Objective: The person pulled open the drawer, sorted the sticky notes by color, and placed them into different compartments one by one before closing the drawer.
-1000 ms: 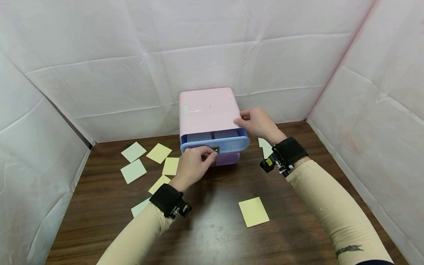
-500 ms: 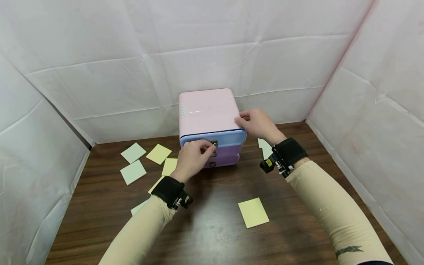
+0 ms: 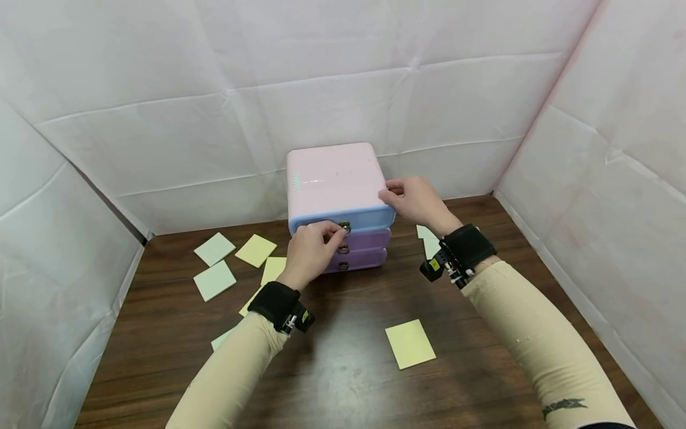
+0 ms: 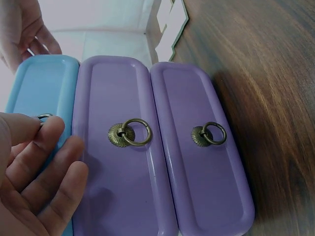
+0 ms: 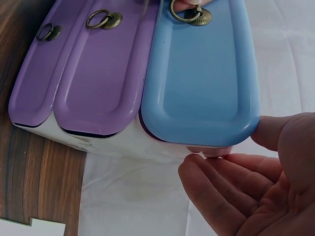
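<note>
— White creased sheets wall in the dark wood bench on the left, far and right sides; only the near edge is open. The small drawer chest stands at the far middle, almost against the back sheet.

— And the hands?

— The left hand is at the blue top drawer, its fingers pinched on the brass ring pull. The right hand grips the chest's top right corner, thumb on the pink top and fingers curled down the side. All three drawer fronts sit flush.

— Any open room?

— Bare wood near the person, with one yellow note lying alone. More green and yellow notes scatter to the left of the chest.

— What do the wrist cameras add?

— The left one shows both purple drawers with free-hanging rings; from the head those are tiny. The right one shows fingertips under the chest's side.

— Hidden bits?

— Pale notes right of the chest are half covered by the right wrist, and the left forearm hides part of a green one.
</note>
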